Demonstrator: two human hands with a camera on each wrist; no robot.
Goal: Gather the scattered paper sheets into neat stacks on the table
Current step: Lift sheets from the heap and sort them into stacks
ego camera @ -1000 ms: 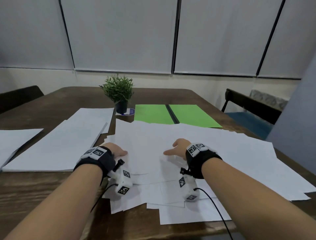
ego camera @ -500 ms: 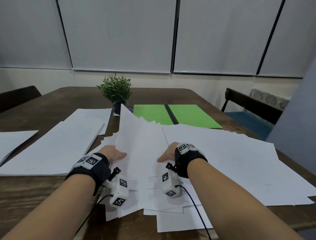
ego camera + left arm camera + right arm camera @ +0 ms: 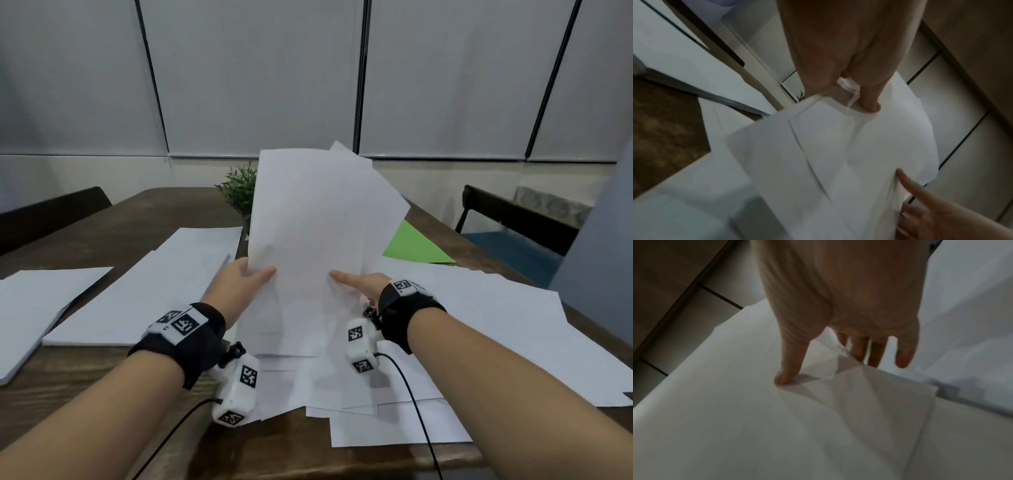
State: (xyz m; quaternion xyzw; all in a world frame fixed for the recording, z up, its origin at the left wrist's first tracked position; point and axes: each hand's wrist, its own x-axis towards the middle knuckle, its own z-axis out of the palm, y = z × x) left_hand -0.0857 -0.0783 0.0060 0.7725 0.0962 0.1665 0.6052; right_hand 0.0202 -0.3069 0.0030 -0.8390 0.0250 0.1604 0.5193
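Left hand (image 3: pixel 244 281) pinching the left edge of a raised bundle of white sheets (image 3: pixel 318 240), thumb on the near face, fingers hidden behind the paper. Right hand (image 3: pixel 359 284) gripping the same bundle at its right edge, thumb pressed to the front, fingers tucked behind. Bundle held upright between both hands, fanned unevenly at the top, lower edge merging into the loose white sheets (image 3: pixel 479 325) spread beneath and right of the hands; number of sheets in the bundle impossible to count. Potted plant (image 3: pixel 238 188) beyond the left hand, half hidden by the bundle, pot mostly covered. Green folder (image 3: pixel 414 248) beyond the right hand, only one corner showing. Both wrist views dim and blurred, paper edges hard to separate. Dark wooden counter (image 3: pixel 102 370) under everything; grey panelled wall behind; two dark chairs, one beyond each hand. Two flatter piles (image 3: pixel 144 291) left of the left hand, a third (image 3: pixel 30 308) farther left, cut by the frame.
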